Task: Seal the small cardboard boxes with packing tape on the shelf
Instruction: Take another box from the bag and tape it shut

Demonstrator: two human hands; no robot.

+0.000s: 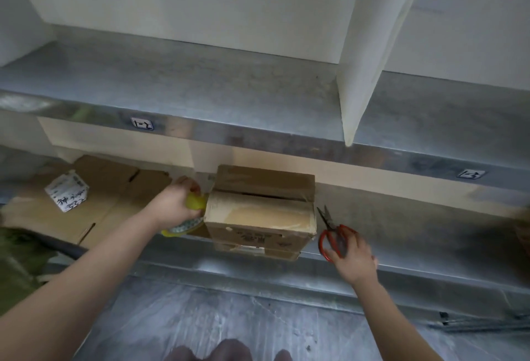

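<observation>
Brown cardboard makes up the small box [261,211], which stands on the lower grey metal shelf [407,217] close to its front edge. Its top flaps are folded down, with a dark gap between them and shiny clear tape across the near flap. The left hand [176,205] is curled round a roll of packing tape with a yellow core [197,203] and holds it against the box's left end. Just right of the box lie red-handled scissors [332,233], blades pointing to the back of the shelf. The right hand [354,257] lies over their handles, thumb spread to one loop and fingers across the other (whether it really grips them I cannot tell). To the left of the tape roll, flattened brown cardboard sheets [94,205] lie on the same shelf, and a white packet with dark handwriting [67,193] sits on them. Above runs an upper metal shelf [200,82] with a small label [142,124] on its front lip and a white upright panel [361,74]
</observation>
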